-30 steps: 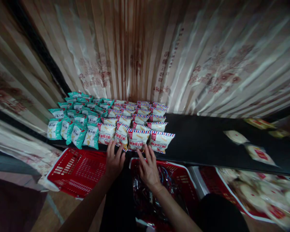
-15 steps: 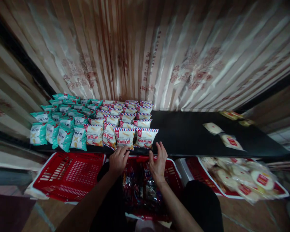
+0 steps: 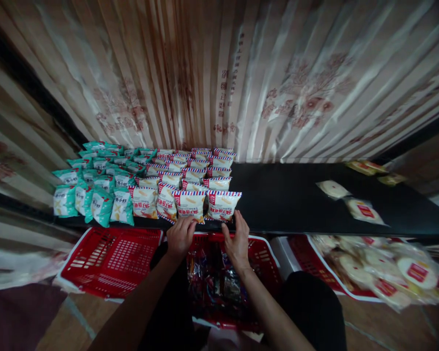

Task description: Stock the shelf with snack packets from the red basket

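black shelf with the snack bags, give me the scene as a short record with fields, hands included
left hand: at the shelf's front edge, by the bottom of a front white bag; contact unclear
right hand: open, by the rightmost front white bag
shelf, left part: teal bags in rows, white bags alongside
shelf, right part: pale flat packs, yellow packs farther back
below: three red baskets; middle one holds dark shiny packs, right one pale round packs
behind: patterned curtain

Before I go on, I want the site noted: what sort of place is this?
Probably a small shop or stockroom, though it could be a mock-up: snack bags stand in rows on a black shelf, with red plastic baskets below its front edge.
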The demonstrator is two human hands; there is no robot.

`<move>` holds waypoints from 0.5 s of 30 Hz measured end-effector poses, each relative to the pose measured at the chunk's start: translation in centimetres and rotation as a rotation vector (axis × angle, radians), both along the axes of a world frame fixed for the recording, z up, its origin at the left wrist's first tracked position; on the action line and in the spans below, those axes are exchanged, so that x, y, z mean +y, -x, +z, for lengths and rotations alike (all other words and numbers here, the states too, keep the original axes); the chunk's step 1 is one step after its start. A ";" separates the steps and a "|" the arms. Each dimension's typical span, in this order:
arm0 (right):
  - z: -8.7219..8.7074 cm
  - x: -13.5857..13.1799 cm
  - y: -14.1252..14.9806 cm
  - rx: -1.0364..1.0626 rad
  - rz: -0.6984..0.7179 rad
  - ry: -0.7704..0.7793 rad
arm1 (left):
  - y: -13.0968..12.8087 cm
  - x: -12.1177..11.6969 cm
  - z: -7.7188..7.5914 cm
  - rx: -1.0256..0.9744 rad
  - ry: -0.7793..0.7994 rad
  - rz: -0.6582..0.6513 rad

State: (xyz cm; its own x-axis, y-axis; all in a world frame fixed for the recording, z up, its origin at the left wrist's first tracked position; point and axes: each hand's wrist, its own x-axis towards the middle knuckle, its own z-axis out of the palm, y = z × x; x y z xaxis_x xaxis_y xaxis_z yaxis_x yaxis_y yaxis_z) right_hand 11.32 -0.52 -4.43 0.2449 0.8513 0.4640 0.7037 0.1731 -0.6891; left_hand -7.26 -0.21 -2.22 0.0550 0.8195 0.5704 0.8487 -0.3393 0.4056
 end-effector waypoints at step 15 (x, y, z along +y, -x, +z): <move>0.8 2.6 1.1 0.228 0.017 0.132 | 0.0 2.2 0.6 0.170 -0.170 0.148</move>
